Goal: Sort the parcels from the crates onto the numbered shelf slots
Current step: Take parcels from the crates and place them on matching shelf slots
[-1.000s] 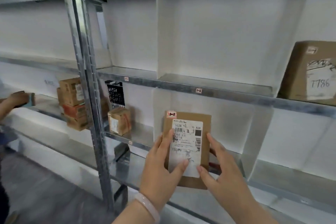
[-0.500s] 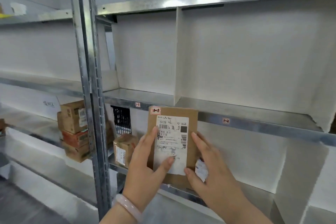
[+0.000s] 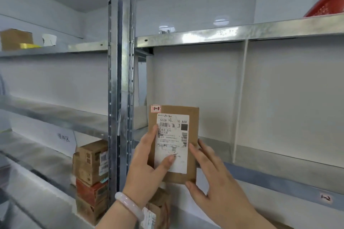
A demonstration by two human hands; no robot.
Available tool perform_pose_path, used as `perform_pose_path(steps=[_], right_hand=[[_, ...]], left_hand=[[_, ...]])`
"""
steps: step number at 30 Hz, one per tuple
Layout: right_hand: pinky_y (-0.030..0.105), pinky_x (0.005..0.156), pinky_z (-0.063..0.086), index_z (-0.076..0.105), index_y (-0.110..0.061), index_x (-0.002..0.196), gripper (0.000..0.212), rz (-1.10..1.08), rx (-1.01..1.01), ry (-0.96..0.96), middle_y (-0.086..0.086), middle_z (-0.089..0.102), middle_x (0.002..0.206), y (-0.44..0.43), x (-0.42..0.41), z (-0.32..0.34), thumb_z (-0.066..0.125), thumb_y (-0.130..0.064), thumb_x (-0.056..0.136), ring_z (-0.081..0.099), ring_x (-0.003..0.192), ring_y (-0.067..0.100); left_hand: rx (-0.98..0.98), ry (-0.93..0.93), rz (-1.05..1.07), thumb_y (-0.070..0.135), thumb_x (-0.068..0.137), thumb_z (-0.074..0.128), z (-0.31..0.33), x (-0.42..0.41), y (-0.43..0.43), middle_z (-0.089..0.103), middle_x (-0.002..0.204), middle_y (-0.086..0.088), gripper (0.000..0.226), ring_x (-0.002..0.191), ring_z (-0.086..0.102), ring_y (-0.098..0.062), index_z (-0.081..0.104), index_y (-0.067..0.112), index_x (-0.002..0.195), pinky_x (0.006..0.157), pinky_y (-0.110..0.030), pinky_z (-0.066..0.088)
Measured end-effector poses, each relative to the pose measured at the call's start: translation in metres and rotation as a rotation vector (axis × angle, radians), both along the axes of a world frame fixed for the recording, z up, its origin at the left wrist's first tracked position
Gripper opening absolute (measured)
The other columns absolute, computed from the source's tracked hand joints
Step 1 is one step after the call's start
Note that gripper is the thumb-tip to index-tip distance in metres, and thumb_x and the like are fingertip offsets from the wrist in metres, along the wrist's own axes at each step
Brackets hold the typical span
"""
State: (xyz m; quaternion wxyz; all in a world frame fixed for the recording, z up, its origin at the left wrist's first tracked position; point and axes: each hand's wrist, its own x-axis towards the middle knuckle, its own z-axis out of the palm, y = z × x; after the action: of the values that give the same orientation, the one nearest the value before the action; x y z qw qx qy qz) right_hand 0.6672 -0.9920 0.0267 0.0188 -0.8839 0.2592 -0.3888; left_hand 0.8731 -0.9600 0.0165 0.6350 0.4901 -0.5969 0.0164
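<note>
The parcel (image 3: 174,145), a flat brown cardboard box, sits upright just below the centre of my view, held between both hands in front of the shelf. Its white shipping label (image 3: 172,143) faces me, with a barcode and "A68" at its top right. A small red-and-white sticker (image 3: 155,108) at the parcel's 11 o'clock corner reads "1-1".

My left hand (image 3: 147,171) grips the parcel's left edge, its thumb (image 3: 164,161) pressed across the lower half of the label. A pale bangle (image 3: 128,204) circles that wrist. My right hand (image 3: 214,178) grips the right edge and the bottom right corner, fingers wrapped behind the box. Both hands are closed on the parcel; neither is spread wide.

Behind the parcel is the left compartment of the metal shelf (image 3: 214,145), bounded at 3 o'clock by a white divider (image 3: 240,102). On the shelf's front lip at 4 o'clock a small tag (image 3: 326,198) reads "1-2". I cannot tell whether the parcel touches the shelf edge.

At 9 o'clock stands a galvanised upright post (image 3: 121,98). At 8 o'clock, past the post, a stack of cardboard boxes (image 3: 91,178) rests on a lower shelf. At 1 o'clock, on the top shelf, is the edge of a red crate (image 3: 327,6). At 10 o'clock, a brown box (image 3: 15,38) sits on the upper left shelf.
</note>
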Motion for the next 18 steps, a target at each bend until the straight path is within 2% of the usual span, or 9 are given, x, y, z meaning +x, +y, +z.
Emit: perform_pose_path(steps=[2, 5, 7, 9, 11, 13, 15, 18], right_hand=[[0.018, 0.108, 0.031, -0.013, -0.065, 0.138, 0.086, -0.005, -0.022, 0.000, -0.041, -0.020, 0.147, -0.016, 0.012, 0.005, 0.056, -0.051, 0.088, 0.010, 0.135, -0.015], [0.006, 0.100, 0.023, -0.011, -0.067, 0.136, 0.084, 0.019, -0.042, 0.001, -0.041, -0.020, 0.146, -0.038, 0.026, 0.009, 0.056, -0.049, 0.089, 0.004, 0.128, -0.024], [0.009, 0.100, 0.027, -0.010, -0.067, 0.136, 0.083, 0.045, -0.064, 0.001, -0.038, -0.019, 0.149, -0.052, 0.035, 0.010, 0.056, -0.049, 0.088, 0.007, 0.131, -0.019], [0.019, 0.106, 0.034, -0.009, -0.067, 0.137, 0.083, 0.063, -0.073, 0.001, -0.035, -0.016, 0.151, -0.067, 0.042, 0.011, 0.055, -0.049, 0.087, 0.012, 0.136, -0.011], [0.025, 0.109, 0.036, -0.005, -0.066, 0.138, 0.082, 0.091, -0.078, -0.007, -0.032, -0.012, 0.153, -0.080, 0.048, 0.014, 0.055, -0.048, 0.085, 0.014, 0.139, -0.007], [0.022, 0.109, 0.035, -0.001, -0.064, 0.140, 0.082, 0.103, -0.087, -0.003, -0.030, -0.008, 0.154, -0.092, 0.055, 0.015, 0.057, -0.045, 0.085, 0.018, 0.138, -0.007], [0.017, 0.105, 0.034, 0.000, -0.061, 0.142, 0.083, 0.082, -0.095, 0.003, -0.030, -0.007, 0.154, -0.101, 0.063, 0.016, 0.059, -0.045, 0.085, 0.021, 0.137, -0.006], [0.013, 0.097, 0.037, -0.004, -0.060, 0.142, 0.083, 0.031, -0.112, 0.021, -0.032, -0.009, 0.152, -0.112, 0.076, 0.017, 0.057, -0.048, 0.087, 0.019, 0.136, -0.007]], left_hand=[[-0.014, -0.013, 0.001, 0.045, 0.079, 0.070, 0.007, 0.012, -0.015, 0.034, 0.127, 0.050, 0.079, 0.123, 0.036, 0.020, 0.023, 0.067, 0.138, 0.081, -0.003, 0.042], [-0.026, -0.027, 0.025, 0.039, 0.083, 0.072, 0.013, 0.025, -0.034, 0.034, 0.129, 0.049, 0.080, 0.123, 0.037, 0.019, 0.023, 0.066, 0.140, 0.086, -0.005, 0.041], [-0.022, -0.020, 0.043, 0.035, 0.084, 0.073, 0.014, 0.032, -0.045, 0.036, 0.132, 0.044, 0.082, 0.124, 0.038, 0.015, 0.023, 0.065, 0.141, 0.094, -0.013, 0.041], [-0.021, -0.029, 0.064, 0.034, 0.084, 0.073, 0.014, 0.039, -0.056, 0.038, 0.139, 0.031, 0.083, 0.126, 0.037, 0.012, 0.021, 0.065, 0.141, 0.099, -0.017, 0.038], [-0.029, -0.057, 0.093, 0.034, 0.085, 0.072, 0.015, 0.046, -0.067, 0.037, 0.142, 0.025, 0.085, 0.126, 0.033, 0.015, 0.018, 0.069, 0.140, 0.097, -0.006, 0.034], [-0.036, -0.056, 0.106, 0.032, 0.085, 0.073, 0.015, 0.053, -0.080, 0.034, 0.142, 0.025, 0.086, 0.124, 0.029, 0.022, 0.018, 0.070, 0.139, 0.092, 0.004, 0.030], [-0.038, -0.053, 0.094, 0.031, 0.085, 0.072, 0.014, 0.062, -0.091, 0.033, 0.143, 0.026, 0.085, 0.124, 0.027, 0.024, 0.019, 0.069, 0.140, 0.090, 0.007, 0.027], [-0.024, -0.073, 0.085, 0.041, 0.085, 0.069, 0.014, 0.079, -0.107, 0.035, 0.146, 0.022, 0.081, 0.129, 0.029, 0.018, 0.019, 0.063, 0.144, 0.093, 0.004, 0.028]])
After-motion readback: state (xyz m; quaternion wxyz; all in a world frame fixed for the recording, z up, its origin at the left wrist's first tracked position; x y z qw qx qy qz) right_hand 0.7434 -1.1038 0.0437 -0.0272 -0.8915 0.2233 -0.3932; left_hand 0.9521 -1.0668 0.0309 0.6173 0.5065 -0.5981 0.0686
